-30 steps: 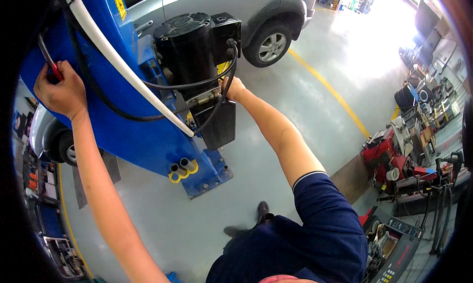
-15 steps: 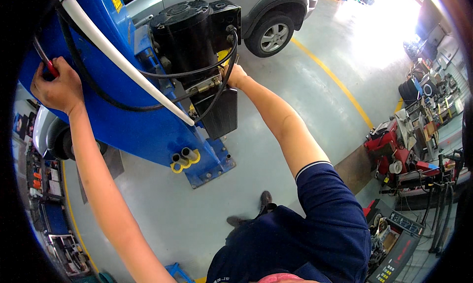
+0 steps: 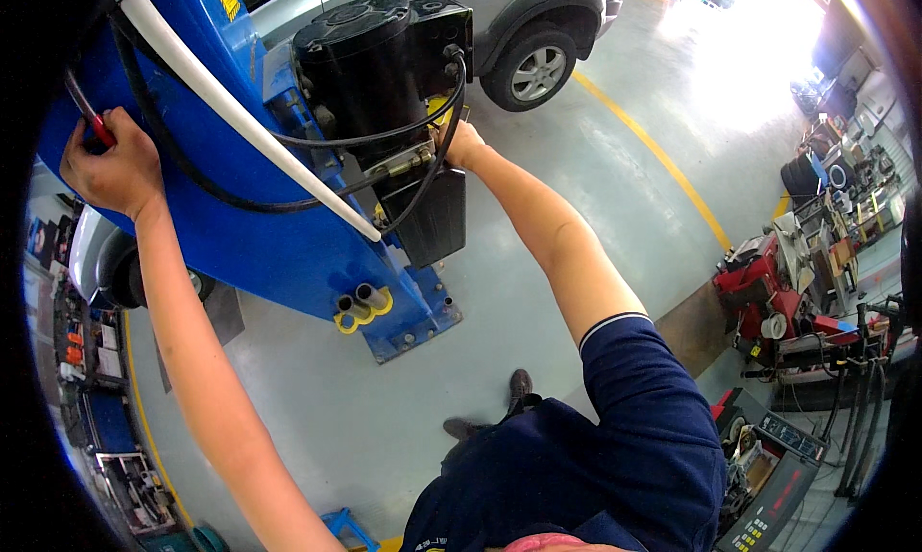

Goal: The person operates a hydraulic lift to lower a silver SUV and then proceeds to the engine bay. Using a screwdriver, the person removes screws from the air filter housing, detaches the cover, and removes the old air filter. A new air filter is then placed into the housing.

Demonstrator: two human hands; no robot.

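- At the far left, below the left hand, I see shelves of tools and parts.
- I have the left hand narrowed, fingers curled around a red grip; a metal rod runs up from the grip, beyond the fingers.
- Just right of that hand, a black hose sags toward the right, and a white tube slants down between the two hands.
- Behind both, the blue post fills the space from the left hand across toward the right one.
- Between the hands and lower than either, I make out steel tubes upright in a yellow holder on the post.
- Up and left of the right hand sits the black motor; a metal fitting is just left of that hand, and a black tank hangs below it.
- The right hand is at the motor's side, next to a yellow piece. A thin looped hose hides its fingertips, so I cannot tell what it grips or how wide it stands.
- Beyond the right hand, up and right, is a car wheel; well to its right and lower stands a red machine.
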